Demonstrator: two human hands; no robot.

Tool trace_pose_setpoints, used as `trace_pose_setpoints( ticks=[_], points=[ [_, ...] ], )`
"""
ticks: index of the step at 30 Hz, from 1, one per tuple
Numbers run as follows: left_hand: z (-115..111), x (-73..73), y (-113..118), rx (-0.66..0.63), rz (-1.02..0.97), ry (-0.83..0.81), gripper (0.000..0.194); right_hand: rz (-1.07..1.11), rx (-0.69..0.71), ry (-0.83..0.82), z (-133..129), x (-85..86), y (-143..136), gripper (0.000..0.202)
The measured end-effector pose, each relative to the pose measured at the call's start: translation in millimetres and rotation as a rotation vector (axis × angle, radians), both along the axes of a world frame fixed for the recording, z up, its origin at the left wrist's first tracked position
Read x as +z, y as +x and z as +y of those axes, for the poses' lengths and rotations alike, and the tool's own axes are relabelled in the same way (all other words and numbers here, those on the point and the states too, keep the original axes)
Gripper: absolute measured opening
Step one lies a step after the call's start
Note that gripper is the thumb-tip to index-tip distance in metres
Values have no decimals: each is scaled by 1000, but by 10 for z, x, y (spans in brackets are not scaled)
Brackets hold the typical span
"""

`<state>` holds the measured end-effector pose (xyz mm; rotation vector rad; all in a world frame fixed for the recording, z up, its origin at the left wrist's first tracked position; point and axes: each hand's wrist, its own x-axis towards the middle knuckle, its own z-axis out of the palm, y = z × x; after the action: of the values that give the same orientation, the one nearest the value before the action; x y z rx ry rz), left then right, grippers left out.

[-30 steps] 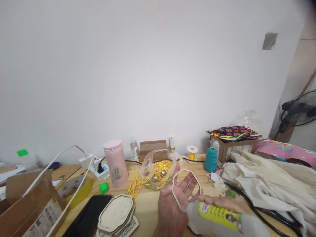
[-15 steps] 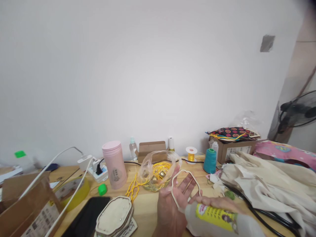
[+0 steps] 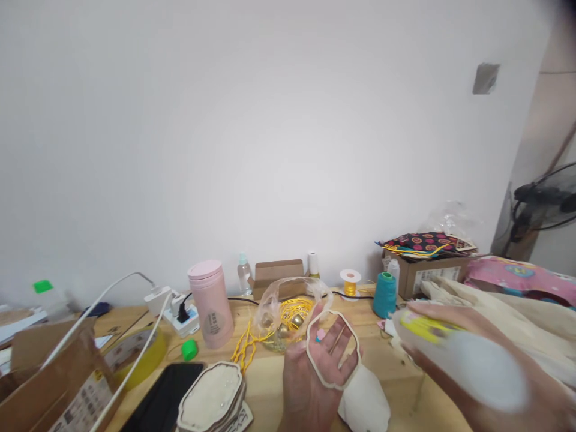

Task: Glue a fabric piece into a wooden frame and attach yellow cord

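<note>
My left hand (image 3: pixel 317 369) is palm up with its fingers extended, and it holds a thin, pale, scalloped frame (image 3: pixel 359 354) across the palm. A small pink and blue spot shows inside the frame. On the right, my right hand (image 3: pixel 488 330) is wrapped round a white squeeze bottle (image 3: pixel 481 366) with a yellow label, blurred by motion and tipped on its side. Under my left hand lies a pale flat piece (image 3: pixel 366 399). A stack of scalloped pale plaques (image 3: pixel 211 393) sits to the left of it.
A black phone (image 3: pixel 164 396), green cap (image 3: pixel 189 348) and pink tumbler (image 3: pixel 210 306) stand left. Behind my left hand is a plastic bag (image 3: pixel 265 303) with yellow cord and bells. Teal thread (image 3: pixel 384 295), cream cloth (image 3: pixel 508 318) and a carton (image 3: pixel 438 273) are at right.
My right hand has carried the bottle right and away from the frame, uncovering the pale flat piece. My left hand, with the frame, has shifted only slightly left.
</note>
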<state>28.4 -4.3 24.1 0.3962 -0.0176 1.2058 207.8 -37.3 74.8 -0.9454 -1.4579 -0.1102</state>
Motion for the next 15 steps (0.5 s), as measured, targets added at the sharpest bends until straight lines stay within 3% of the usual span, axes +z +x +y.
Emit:
trace_pose_setpoints(
  ticks=[3, 7, 11, 15],
  points=[
    [25, -7, -41, 20, -1, 35, 43, -698, -35, 43, 342, 174, 34, 29],
    [41, 83, -121, 92, 48, 12, 40, -1432, -134, 21, 918, 36, -4, 10],
    [56, 162, -170, 253, 204, -47, 47, -1610, -78, 57, 1260, -298, -133, 9],
    [87, 152, -157, 389, 423, -115, 55, -1684, -53, 87, 1321, -478, -224, 5]
  ],
)
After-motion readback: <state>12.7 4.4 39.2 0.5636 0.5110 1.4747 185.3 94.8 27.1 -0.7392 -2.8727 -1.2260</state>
